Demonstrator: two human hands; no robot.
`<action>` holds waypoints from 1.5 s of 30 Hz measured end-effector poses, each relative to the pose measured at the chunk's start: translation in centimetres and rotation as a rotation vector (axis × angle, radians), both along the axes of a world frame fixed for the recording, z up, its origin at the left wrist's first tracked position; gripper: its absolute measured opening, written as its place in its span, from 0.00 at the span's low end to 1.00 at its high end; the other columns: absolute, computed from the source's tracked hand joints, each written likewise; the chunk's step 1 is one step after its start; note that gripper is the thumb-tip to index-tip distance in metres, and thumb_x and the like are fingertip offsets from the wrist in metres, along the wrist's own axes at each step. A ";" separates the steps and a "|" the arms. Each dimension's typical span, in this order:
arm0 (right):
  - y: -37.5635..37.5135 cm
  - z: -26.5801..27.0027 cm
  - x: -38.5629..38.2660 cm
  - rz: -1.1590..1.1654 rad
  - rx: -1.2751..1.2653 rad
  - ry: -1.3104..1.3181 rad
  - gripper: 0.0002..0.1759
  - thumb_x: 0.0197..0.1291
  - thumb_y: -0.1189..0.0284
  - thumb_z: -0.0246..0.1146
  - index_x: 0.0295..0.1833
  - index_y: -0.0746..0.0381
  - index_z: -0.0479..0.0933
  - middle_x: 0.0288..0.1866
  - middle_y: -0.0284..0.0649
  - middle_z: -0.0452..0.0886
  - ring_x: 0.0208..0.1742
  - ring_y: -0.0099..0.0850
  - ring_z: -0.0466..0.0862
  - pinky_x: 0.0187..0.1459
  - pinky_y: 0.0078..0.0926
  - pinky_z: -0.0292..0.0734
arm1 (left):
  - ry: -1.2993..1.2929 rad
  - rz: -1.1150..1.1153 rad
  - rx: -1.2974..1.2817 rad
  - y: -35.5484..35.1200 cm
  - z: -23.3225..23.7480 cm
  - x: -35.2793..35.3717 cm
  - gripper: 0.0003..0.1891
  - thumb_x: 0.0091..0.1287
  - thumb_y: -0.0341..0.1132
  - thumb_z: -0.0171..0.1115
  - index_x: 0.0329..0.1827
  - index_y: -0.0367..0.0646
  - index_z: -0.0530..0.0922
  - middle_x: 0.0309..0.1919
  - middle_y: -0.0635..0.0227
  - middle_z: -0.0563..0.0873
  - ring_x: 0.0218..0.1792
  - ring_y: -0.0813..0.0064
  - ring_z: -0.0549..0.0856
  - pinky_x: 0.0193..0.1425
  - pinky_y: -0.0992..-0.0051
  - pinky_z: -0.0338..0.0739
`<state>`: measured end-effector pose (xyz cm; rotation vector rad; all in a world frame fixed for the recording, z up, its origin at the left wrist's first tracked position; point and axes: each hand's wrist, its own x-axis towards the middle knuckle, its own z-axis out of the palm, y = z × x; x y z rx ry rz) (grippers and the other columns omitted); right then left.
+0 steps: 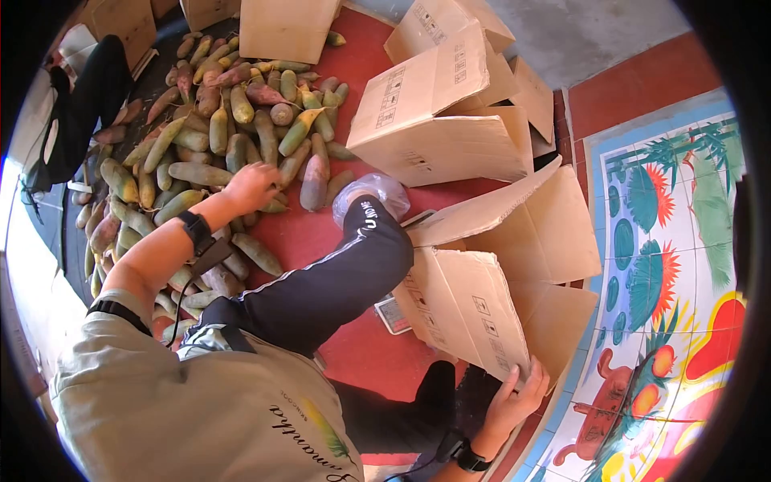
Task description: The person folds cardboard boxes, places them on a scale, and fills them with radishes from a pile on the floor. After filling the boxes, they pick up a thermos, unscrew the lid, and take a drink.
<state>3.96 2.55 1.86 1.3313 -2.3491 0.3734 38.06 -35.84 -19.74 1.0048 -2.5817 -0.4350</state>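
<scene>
One shirt (217, 394), left hand (253, 189) near vegetables (201, 174), right hand (516, 399) holding one box (462, 301).

The floor (361, 349) is red. Roots (162, 146) on it are green, brown and pink. Boxes (418, 96) there are tan. Tiles (624, 245) beside it have red and blue pictures.

A painted tile mural (642, 321) fills the right side: spiky orange-red flowers, round blue-green leaves, bamboo-like greenery and a dark-red animal figure — all edged by blue border tiles (595, 169). Beyond the red floor (450, 197), a grey surface (554, 32) shows at the top. Dark fabric (104, 84) — its owner unclear — hangs upper left.
</scene>
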 end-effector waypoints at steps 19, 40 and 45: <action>1.2 0.3 2.2 -0.067 -0.114 0.285 0.16 0.64 0.75 0.53 0.56 0.70 0.69 0.52 0.53 0.73 0.53 0.49 0.74 0.53 0.41 0.69 | -0.489 0.414 0.011 -1.0 -11.0 9.2 0.30 0.48 0.29 0.63 0.59 0.44 0.70 0.65 0.62 0.66 0.69 0.60 0.60 0.68 0.56 0.58; -0.4 -0.7 4.6 0.042 -0.156 0.060 0.12 0.58 0.77 0.56 0.46 0.71 0.74 0.47 0.52 0.75 0.48 0.48 0.76 0.52 0.42 0.71 | 0.380 0.430 0.510 -2.9 -1.8 5.7 0.15 0.69 0.39 0.48 0.24 0.43 0.72 0.25 0.67 0.78 0.31 0.67 0.77 0.39 0.72 0.70; -1.9 -0.9 5.7 0.134 -0.174 -0.105 0.13 0.56 0.82 0.54 0.48 0.69 0.72 0.47 0.51 0.75 0.48 0.47 0.76 0.51 0.41 0.70 | 1.141 0.106 0.765 -0.4 11.4 -0.7 0.19 0.71 0.40 0.44 0.21 0.43 0.64 0.17 0.72 0.68 0.23 0.77 0.69 0.33 0.76 0.66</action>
